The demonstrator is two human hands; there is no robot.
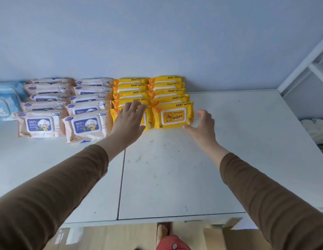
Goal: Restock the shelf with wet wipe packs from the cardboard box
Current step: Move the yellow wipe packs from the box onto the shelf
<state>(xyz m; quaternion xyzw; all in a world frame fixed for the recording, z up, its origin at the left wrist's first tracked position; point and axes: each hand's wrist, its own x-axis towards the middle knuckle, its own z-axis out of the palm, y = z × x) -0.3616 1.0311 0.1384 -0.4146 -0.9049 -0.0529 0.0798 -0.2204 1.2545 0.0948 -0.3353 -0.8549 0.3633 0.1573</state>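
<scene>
Two rows of yellow wet wipe packs (172, 115) stand overlapped against the back wall on the white shelf top (175, 168). My left hand (129, 120) lies flat, fingers spread, on the front pack of the left yellow row (149, 121), mostly hiding it. My right hand (202, 124) is open and curved at the right edge of the front pack of the right row, thumb near its lower corner. Flaps of the cardboard box (211, 235) show below the shelf's front edge.
Two rows of pink baby wipe packs (85, 125) stand left of the yellow ones, and blue packs (5, 101) sit at the far left. A white shelving frame (308, 69) rises at the right. A seam (122, 177) splits the shelf top.
</scene>
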